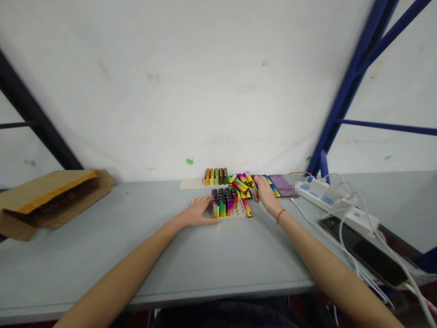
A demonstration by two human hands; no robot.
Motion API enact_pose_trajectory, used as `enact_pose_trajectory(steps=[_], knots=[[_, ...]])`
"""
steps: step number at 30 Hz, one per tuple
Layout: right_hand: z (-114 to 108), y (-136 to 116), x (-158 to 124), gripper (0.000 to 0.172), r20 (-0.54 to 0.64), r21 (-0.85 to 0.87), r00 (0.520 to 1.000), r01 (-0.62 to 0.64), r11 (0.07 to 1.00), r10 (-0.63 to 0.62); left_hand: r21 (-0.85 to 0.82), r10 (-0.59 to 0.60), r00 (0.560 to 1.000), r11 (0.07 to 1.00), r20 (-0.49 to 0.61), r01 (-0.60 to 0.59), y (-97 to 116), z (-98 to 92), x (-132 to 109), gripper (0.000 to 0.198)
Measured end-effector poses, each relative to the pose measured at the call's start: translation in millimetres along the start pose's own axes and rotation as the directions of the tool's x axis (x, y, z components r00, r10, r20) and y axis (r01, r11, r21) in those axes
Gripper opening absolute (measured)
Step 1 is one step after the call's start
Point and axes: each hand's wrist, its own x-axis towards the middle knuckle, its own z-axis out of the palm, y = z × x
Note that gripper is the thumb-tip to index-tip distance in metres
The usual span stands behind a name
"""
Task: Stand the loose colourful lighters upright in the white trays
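Note:
A white holed tray (240,210) holds upright rows of small cylinders (223,202) with black tops and rainbow-coloured sides. My left hand (198,212) holds the tray's left end, thumb along the front edge and fingers at the side. One red-and-yellow cylinder (247,208) leans or lies at the tray's right end. At the right edge of a loose heap of shiny coloured cylinders (241,184), my right hand (265,191) is closed, fingers pinched on a small cylinder mostly hidden by them. Behind stands a second holed tray (193,183) with gold-topped cylinders (216,176).
An open brown paper bag (51,196) lies at the left. To the right are a flat purple-screened device (283,186), a white power strip (336,205) with cables and a dark phone (363,250). A blue metal post (344,95) rises behind; white wall backs the grey table.

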Motion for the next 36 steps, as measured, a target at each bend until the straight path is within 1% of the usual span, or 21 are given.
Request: enact_pose_trajectory(steps=[1,2,3,5,7,12,15,17,22,28,36], knots=[[-1,-7,-2,0.035,0.023,0.050,1.000,-0.014,0.999,0.013,-0.001,0.000,1.000,1.000,0.000,0.000,0,0.1,0,0.089],[-2,-13,-4,0.035,0.056,0.077,0.998,-0.003,0.997,-0.002,-0.002,0.002,1.000,1.000,0.001,-0.002,0,0.3,0,0.090],[-4,-19,-5,0.035,0.088,0.080,0.995,0.032,0.996,-0.039,-0.002,0.004,1.000,1.000,0.000,-0.004,0,0.5,0,0.090],[-8,-25,-6,0.037,0.145,0.031,0.978,0.144,0.989,-0.147,-0.001,0.009,1.000,1.000,-0.003,-0.009,0,0.9,0,0.091],[-10,-26,-5,0.036,0.195,-0.004,0.958,0.216,0.976,-0.211,0.004,0.012,1.000,1.000,-0.008,-0.012,-1,1.6,1,0.091],[-8,-19,-6,0.039,0.385,0.032,0.903,0.192,0.981,-0.189,0.014,0.016,1.000,1.000,-0.017,-0.016,-2,3.0,1,0.089],[-6,-17,-8,0.039,0.442,-0.009,0.881,0.196,0.981,-0.171,0.018,0.021,1.000,1.000,-0.016,-0.020,-2,3.2,1,0.089],[-5,-17,-9,0.037,0.444,-0.042,0.879,0.216,0.975,-0.175,0.016,0.020,1.000,1.000,-0.013,-0.019,-2,3.3,2,0.090],[-5,-17,-10,0.030,0.389,-0.064,0.892,0.274,0.960,-0.229,-0.001,0.025,0.999,1.000,-0.028,-0.025,-3,4.0,1,0.090],[-6,-18,-10,0.024,0.386,-0.162,0.867,0.399,0.902,-0.314,0.001,0.022,0.999,1.000,-0.030,-0.022,-4,4.7,2,0.090],[-5,-21,-11,0.025,0.388,-0.191,0.870,0.400,0.897,-0.305,-0.003,0.035,0.999,0.999,-0.036,-0.035,-4,5.2,2,0.090]])
